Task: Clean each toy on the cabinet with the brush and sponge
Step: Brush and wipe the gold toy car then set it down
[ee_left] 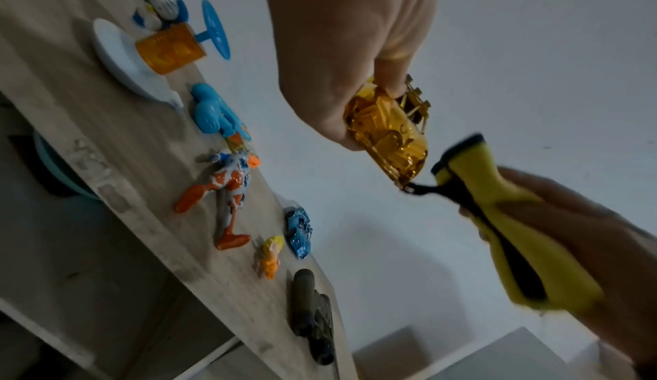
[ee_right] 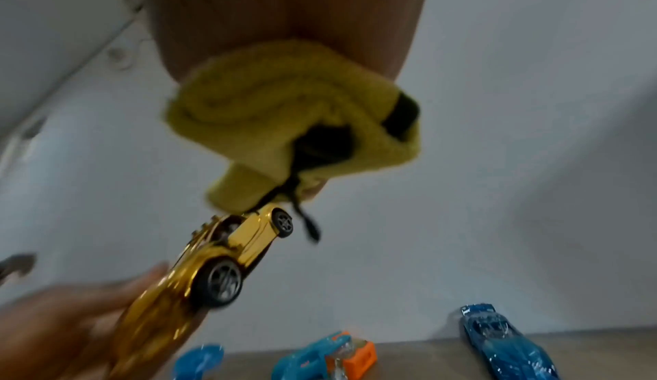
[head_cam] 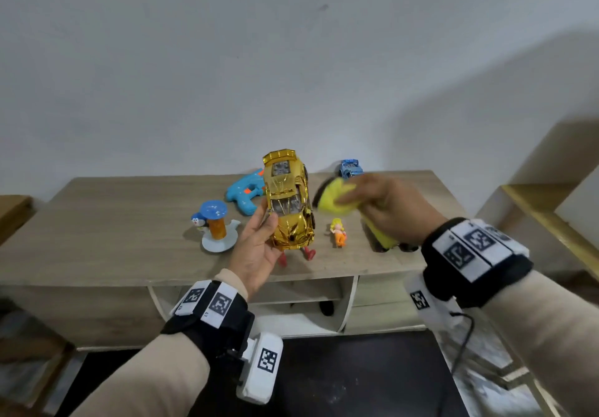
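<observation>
While my left grip (head_cam: 259, 251) clasps the slick, light car (head_cam: 289, 202) by its sides, my right grip (head_cam: 389, 209) squeezes the soft sponge (head_cam: 337, 201).

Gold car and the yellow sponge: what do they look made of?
Gold car: probably plastic or metal with a chrome-like gold finish; it mirrors light sharply. Yellow sponge: soft and fuzzy-surfaced with black trim; it folds in the right hand.
</observation>
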